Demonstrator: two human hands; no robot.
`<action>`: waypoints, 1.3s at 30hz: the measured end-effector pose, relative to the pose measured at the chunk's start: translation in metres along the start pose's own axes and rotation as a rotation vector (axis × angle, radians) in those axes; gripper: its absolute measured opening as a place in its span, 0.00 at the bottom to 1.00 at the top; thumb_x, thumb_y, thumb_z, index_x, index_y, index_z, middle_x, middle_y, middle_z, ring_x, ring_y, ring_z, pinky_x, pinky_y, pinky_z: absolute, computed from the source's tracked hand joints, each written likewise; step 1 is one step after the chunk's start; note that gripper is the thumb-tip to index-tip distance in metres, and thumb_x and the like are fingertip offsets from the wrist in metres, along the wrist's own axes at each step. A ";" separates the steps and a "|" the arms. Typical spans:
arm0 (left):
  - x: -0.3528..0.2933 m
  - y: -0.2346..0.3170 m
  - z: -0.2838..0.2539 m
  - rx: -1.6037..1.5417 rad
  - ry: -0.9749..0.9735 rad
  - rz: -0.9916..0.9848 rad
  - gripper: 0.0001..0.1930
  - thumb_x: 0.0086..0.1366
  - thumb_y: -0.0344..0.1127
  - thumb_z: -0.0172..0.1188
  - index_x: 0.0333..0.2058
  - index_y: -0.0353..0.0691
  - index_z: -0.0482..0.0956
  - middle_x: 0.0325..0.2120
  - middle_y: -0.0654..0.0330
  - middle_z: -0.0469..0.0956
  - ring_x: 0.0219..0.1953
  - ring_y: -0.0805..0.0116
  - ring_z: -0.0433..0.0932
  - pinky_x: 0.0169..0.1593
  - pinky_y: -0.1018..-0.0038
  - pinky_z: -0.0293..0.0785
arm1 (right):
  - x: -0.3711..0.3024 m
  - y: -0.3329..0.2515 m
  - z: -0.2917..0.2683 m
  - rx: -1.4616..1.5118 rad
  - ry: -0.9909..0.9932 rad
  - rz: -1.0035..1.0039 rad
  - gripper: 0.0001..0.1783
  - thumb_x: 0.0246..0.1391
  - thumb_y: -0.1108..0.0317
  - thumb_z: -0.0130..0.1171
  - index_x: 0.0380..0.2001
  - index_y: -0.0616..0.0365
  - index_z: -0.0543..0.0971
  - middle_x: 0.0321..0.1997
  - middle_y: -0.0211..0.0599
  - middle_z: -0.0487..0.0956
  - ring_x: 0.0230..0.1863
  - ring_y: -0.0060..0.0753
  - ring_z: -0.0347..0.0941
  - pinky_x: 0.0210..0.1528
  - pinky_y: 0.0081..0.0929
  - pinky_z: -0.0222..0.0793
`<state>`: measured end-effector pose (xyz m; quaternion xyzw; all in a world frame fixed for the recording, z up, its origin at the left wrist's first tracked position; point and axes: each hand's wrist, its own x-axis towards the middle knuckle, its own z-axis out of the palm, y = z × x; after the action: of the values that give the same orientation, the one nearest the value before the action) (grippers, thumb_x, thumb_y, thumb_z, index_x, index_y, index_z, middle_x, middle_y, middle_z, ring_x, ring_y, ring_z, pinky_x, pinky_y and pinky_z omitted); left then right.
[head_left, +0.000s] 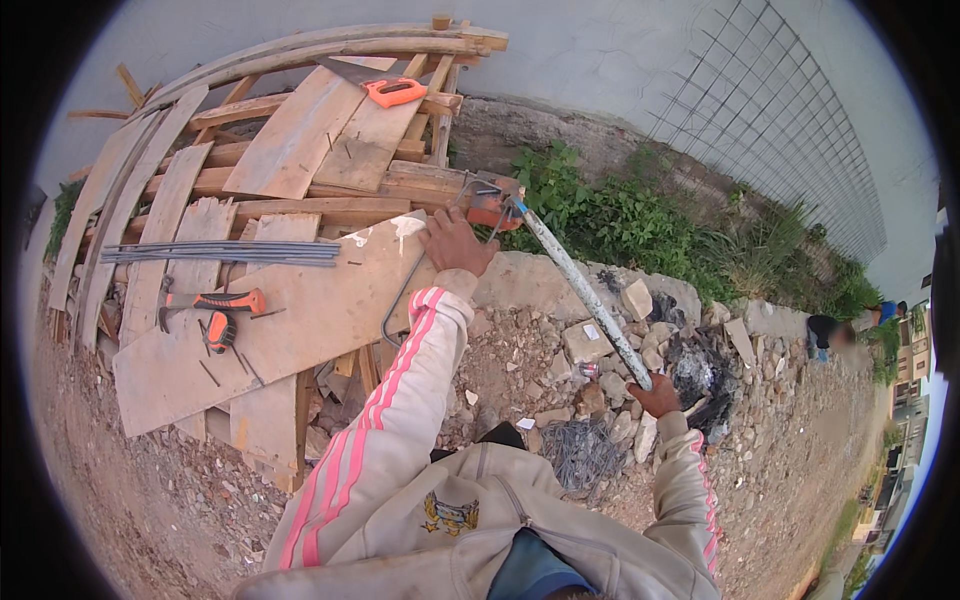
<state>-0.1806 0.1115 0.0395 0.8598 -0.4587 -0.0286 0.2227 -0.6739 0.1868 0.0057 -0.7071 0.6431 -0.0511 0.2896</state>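
My right hand (656, 396) is wrapped around the lower end of a long, worn whitish metal pipe (585, 283), which slants up and left. Its blue-marked far end reaches an orange block-like fixture (490, 208) at the end of the timber stack. My left hand (458, 243) rests at the board's edge, fingers bent over a bent steel rod (388, 322). The rod loops around beside the fixture; part of it is hidden under the hand. On the plywood board (300, 300) lie a claw hammer (215, 300), an orange tape measure (220, 331), several loose nails and a bundle of straight steel rods (220, 253).
A handsaw (375, 85) with an orange handle lies on stacked timber (250, 105). Rubble (590, 370), tangled wire (582, 455) and a burnt patch (703, 375) cover the ground. Plants (570, 200) and steel mesh (770, 90) stand along the wall. A person (828, 332) is far right.
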 end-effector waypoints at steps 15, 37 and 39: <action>0.003 -0.009 0.010 0.053 0.064 0.032 0.54 0.41 0.63 0.75 0.62 0.32 0.71 0.50 0.47 0.74 0.57 0.49 0.71 0.58 0.53 0.62 | -0.011 -0.011 -0.037 0.476 -0.385 0.068 0.26 0.63 0.45 0.64 0.44 0.61 0.80 0.24 0.36 0.78 0.23 0.30 0.75 0.26 0.31 0.71; 0.001 -0.005 0.007 0.014 0.044 0.012 0.47 0.45 0.61 0.77 0.58 0.36 0.72 0.51 0.53 0.72 0.55 0.55 0.71 0.59 0.58 0.62 | -0.164 -0.175 0.079 0.409 0.024 0.205 0.31 0.67 0.40 0.56 0.36 0.63 0.80 0.18 0.29 0.71 0.17 0.22 0.66 0.20 0.28 0.62; 0.004 -0.009 0.011 0.040 0.074 0.002 0.46 0.45 0.62 0.76 0.57 0.37 0.73 0.52 0.53 0.72 0.55 0.55 0.70 0.59 0.58 0.62 | -0.163 -0.169 0.080 0.414 0.024 0.184 0.32 0.67 0.39 0.55 0.38 0.64 0.80 0.18 0.29 0.71 0.18 0.22 0.67 0.20 0.28 0.61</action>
<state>-0.1744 0.1090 0.0266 0.8641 -0.4514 0.0128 0.2223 -0.5171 0.3681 0.0691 -0.5702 0.6840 -0.1639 0.4244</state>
